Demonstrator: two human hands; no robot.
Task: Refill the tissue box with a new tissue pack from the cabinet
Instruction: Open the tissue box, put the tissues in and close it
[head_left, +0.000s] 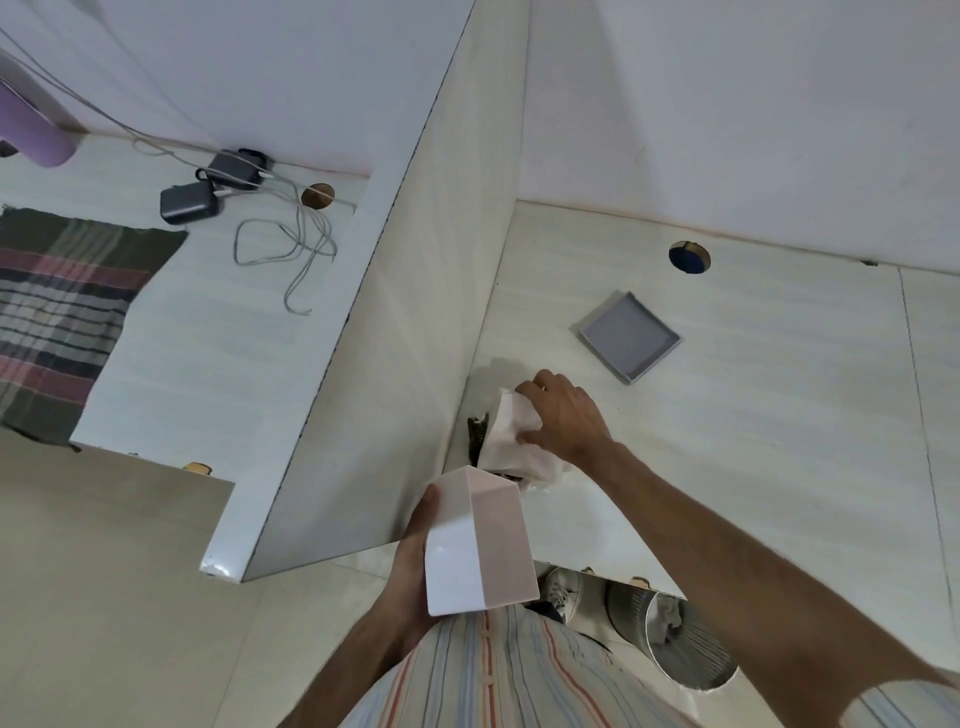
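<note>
Here, a white tissue box (480, 545) is gripped from its left side by the left hand (410, 561), fingers wrapped around it, its open end tilted away from the person. Just beyond the box, a white tissue pack (511, 434) is pinched between thumb and fingers of the right hand (563, 415). Farther beyond the box, on the desk (779, 395), a grey lid (629, 336) is seen lying flat.

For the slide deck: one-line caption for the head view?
Left hand holds the white tissue box; right hand grips the tissue pack on the desk.
</note>
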